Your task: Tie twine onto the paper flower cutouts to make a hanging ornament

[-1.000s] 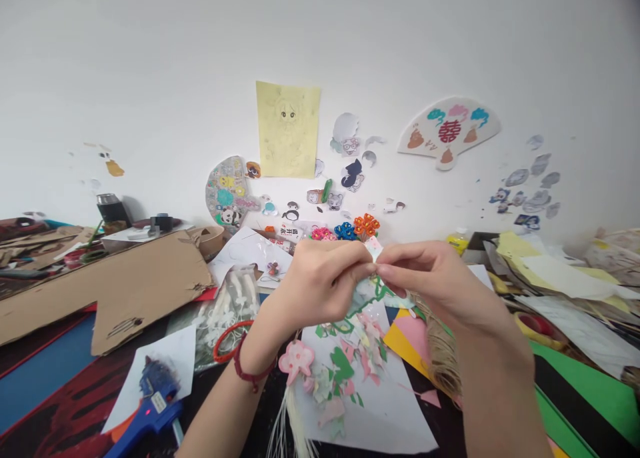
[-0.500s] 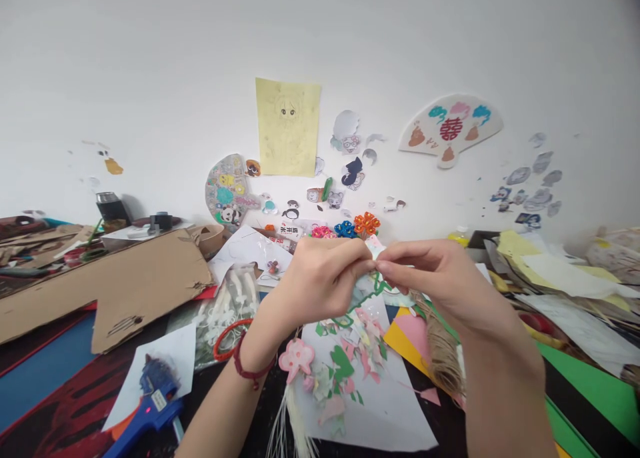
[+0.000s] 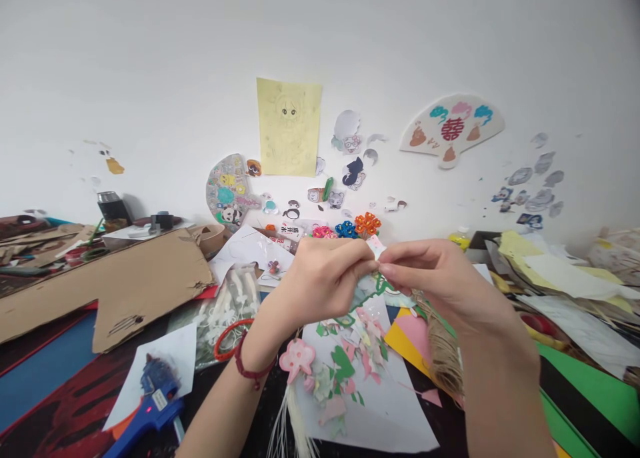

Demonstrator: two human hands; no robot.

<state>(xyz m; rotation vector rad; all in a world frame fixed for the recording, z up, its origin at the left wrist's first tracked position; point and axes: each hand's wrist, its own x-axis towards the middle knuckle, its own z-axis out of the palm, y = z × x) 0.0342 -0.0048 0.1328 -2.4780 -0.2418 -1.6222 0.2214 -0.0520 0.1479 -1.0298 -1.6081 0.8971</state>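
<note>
Your left hand (image 3: 325, 275) and right hand (image 3: 440, 278) meet fingertip to fingertip, pinched narrow, what they hold too hidden to tell; the green-trimmed piece (image 3: 367, 293) shows just below, toward seven o'clock, nearer the left, its trim slanting two to eight

Soft, fairly even light leaves the wall (image 3: 200, 58) pale grey, darkening at the upper-right corner. The flask (image 3: 114, 208), left, casts a faint shadow rightward. Wide-angle distortion stretches the side edges; fine detail between the hands (image 3: 323, 275) is blurred.
</note>
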